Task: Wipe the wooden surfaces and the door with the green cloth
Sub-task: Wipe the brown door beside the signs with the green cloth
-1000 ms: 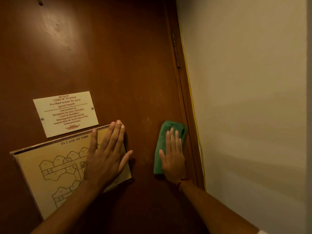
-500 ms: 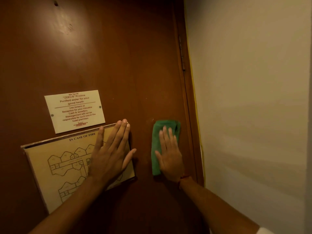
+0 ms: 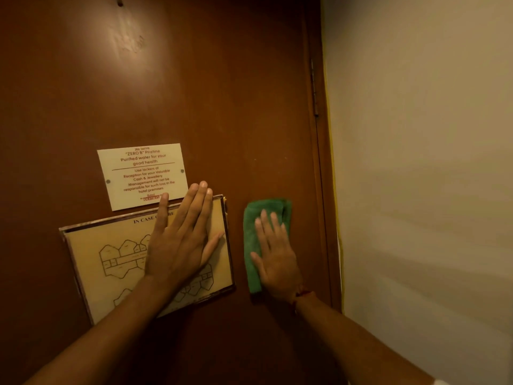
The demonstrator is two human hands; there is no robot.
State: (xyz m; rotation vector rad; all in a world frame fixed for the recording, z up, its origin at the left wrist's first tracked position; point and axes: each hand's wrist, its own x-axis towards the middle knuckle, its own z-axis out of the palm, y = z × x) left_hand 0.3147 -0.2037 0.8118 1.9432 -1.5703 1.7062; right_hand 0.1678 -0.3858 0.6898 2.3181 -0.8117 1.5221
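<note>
A dark brown wooden door [image 3: 222, 93] fills the left and middle of the view. A folded green cloth [image 3: 251, 234] lies flat against it, right of a framed fire plan. My right hand [image 3: 274, 259] presses the cloth to the door with straight fingers, covering its lower right part. My left hand [image 3: 183, 240] rests flat, fingers spread, on the framed fire plan [image 3: 111, 259] and holds nothing.
A small cream notice plate [image 3: 130, 173] is screwed to the door above the fire plan. A hinge [image 3: 314, 90] sits on the door's right edge by the wooden frame [image 3: 324, 190]. A pale wall [image 3: 416, 162] runs along the right.
My right hand has slid the green cloth slightly left and up the door, away from the frame. My left hand stays flat on the fire plan. The view has shifted.
</note>
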